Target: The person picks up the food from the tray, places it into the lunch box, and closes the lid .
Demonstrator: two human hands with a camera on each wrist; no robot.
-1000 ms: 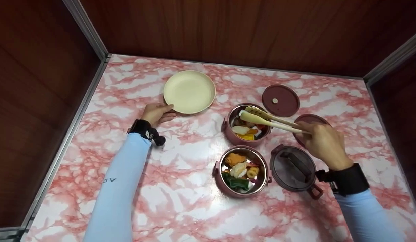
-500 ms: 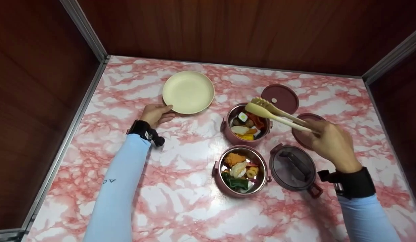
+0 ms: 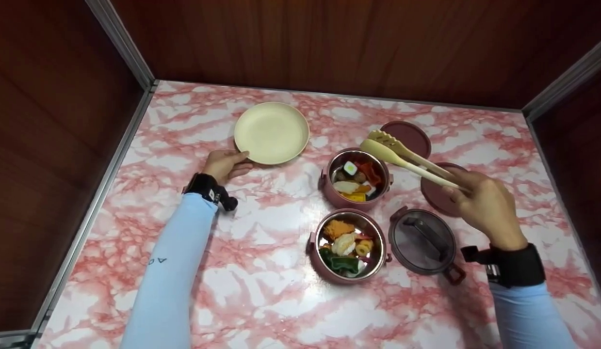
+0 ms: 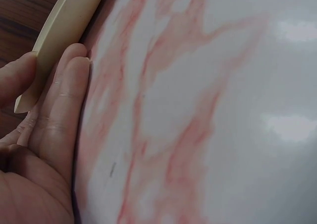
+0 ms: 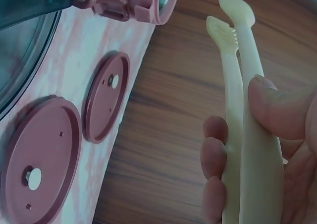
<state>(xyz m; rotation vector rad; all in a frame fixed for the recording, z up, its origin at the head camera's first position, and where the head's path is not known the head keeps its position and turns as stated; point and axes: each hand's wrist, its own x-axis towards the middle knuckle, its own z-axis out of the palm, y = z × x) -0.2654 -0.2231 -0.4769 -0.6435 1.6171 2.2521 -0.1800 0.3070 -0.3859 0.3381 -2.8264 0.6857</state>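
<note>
Head view, pinching a cream plate (image 3: pixel 273 132) with the left hand (image 3: pixel 224 165), gripping pale tongs (image 3: pixel 390 155) with the right hand (image 3: pixel 489 208) near a food-filled pot (image 3: pixel 338 199), left wrist view, straddling the plate's rim, right wrist view, holding the tongs slightly parted.

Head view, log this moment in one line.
left hand: pinches edge of cream plate | right hand: holds tongs, tips apart, nothing between | far pot: uncovered, food inside | near pot: uncovered, food inside
</note>
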